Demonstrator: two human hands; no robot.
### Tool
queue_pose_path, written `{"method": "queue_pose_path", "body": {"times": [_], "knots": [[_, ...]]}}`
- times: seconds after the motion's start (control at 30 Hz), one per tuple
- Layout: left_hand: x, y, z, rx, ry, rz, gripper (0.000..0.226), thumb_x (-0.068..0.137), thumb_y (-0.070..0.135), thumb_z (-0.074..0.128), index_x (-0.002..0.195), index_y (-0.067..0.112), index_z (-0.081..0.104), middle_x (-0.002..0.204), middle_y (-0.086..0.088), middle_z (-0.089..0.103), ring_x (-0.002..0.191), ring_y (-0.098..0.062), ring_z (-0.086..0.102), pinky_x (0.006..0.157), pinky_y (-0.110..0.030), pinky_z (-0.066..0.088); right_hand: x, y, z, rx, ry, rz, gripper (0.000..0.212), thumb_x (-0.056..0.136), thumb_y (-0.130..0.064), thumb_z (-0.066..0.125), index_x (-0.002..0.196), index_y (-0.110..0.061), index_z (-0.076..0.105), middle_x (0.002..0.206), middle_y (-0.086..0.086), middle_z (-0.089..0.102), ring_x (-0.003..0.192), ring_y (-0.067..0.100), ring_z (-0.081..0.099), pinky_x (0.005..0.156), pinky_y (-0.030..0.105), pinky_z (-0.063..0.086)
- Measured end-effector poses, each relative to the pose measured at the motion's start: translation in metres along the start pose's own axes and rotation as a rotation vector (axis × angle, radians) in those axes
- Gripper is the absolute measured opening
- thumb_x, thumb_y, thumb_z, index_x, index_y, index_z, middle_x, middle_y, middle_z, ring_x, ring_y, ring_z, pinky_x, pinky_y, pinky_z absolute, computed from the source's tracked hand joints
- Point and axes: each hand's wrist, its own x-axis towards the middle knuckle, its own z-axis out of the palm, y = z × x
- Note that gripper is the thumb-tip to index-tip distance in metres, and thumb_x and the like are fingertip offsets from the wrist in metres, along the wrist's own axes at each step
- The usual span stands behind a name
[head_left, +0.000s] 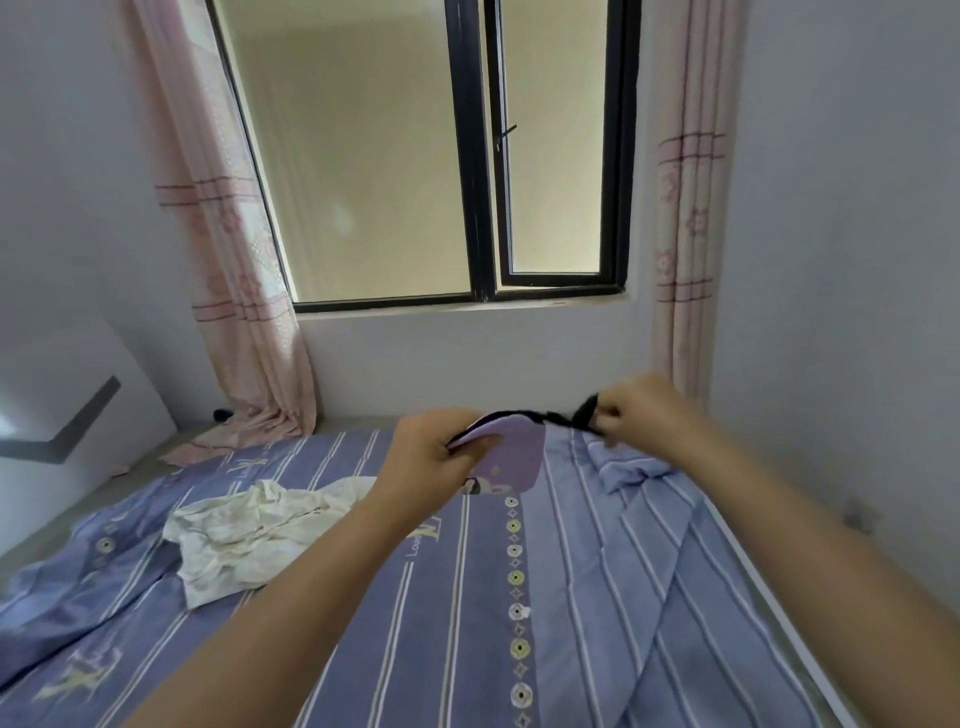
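Observation:
A small lilac cloth item with a black trim and a little cartoon print hangs above the bed, stretched between both hands. My left hand grips its left edge with the fingers curled round the fabric. My right hand pinches the black strap end on the right side, held slightly higher. The lower part of the item hangs free over the blue striped sheet.
A crumpled cream garment lies on the bed at the left. Pink curtains hang on both sides of a dark-framed window. A white wall runs close along the bed's right edge. A white board leans at far left.

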Motion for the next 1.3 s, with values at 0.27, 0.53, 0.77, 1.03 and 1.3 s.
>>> {"method": "queue_pose_path", "body": {"times": [0.27,0.53,0.77,1.03,1.3], "knots": [[-0.010,-0.001,0.017,-0.513,0.157,-0.322,0.053,0.083,-0.007,0.051,0.058,0.036,0.069,0.061,0.025,0.069,0.061,0.009,0.060,0.055,-0.006,0.047,-0.028,-0.028,0.048,1.020,0.109,0.097,0.017,0.081,-0.003,0.062,0.070,-0.013,0.069,0.036,-0.016,0.056,0.033,-0.005,0.045,0.040,0.007,0.036],[-0.022,-0.003,0.063,-1.096,0.283,-0.527,0.037,0.094,0.002,0.031,0.077,0.021,0.058,0.077,0.008,0.073,0.075,-0.008,0.067,0.067,-0.022,0.056,-0.033,-0.052,0.073,1.668,0.300,0.194,0.030,0.081,0.007,0.054,0.068,-0.018,0.064,0.045,-0.011,0.060,0.047,0.004,0.047,0.045,0.013,0.036],[-0.041,-0.011,0.059,-0.644,0.090,-0.859,0.018,0.091,0.006,0.042,0.101,0.019,0.047,0.104,-0.007,0.055,0.082,-0.012,0.053,0.070,-0.025,0.045,-0.038,-0.047,0.083,1.273,0.426,0.217,0.036,0.082,0.009,0.054,0.077,-0.027,0.049,0.071,-0.002,0.059,0.064,0.007,0.056,0.054,0.007,0.045],[-0.031,0.006,0.024,-0.120,0.080,-0.315,0.009,0.076,0.010,0.063,0.078,0.008,0.072,0.099,0.008,0.046,0.102,-0.009,0.045,0.079,-0.006,0.032,-0.039,-0.042,0.057,0.958,0.246,0.060,0.042,0.075,0.007,0.063,0.070,-0.031,0.046,0.075,0.003,0.063,0.068,0.015,0.060,0.063,0.022,0.052],[-0.025,0.011,0.033,-0.403,0.190,-0.497,0.029,0.079,-0.004,0.058,0.057,0.013,0.063,0.090,0.002,0.053,0.083,-0.009,0.051,0.069,-0.006,0.041,-0.046,-0.048,0.053,0.889,0.281,-0.006,0.041,0.075,0.009,0.062,0.071,-0.031,0.050,0.075,0.003,0.059,0.069,0.015,0.057,0.059,0.013,0.048]]}}
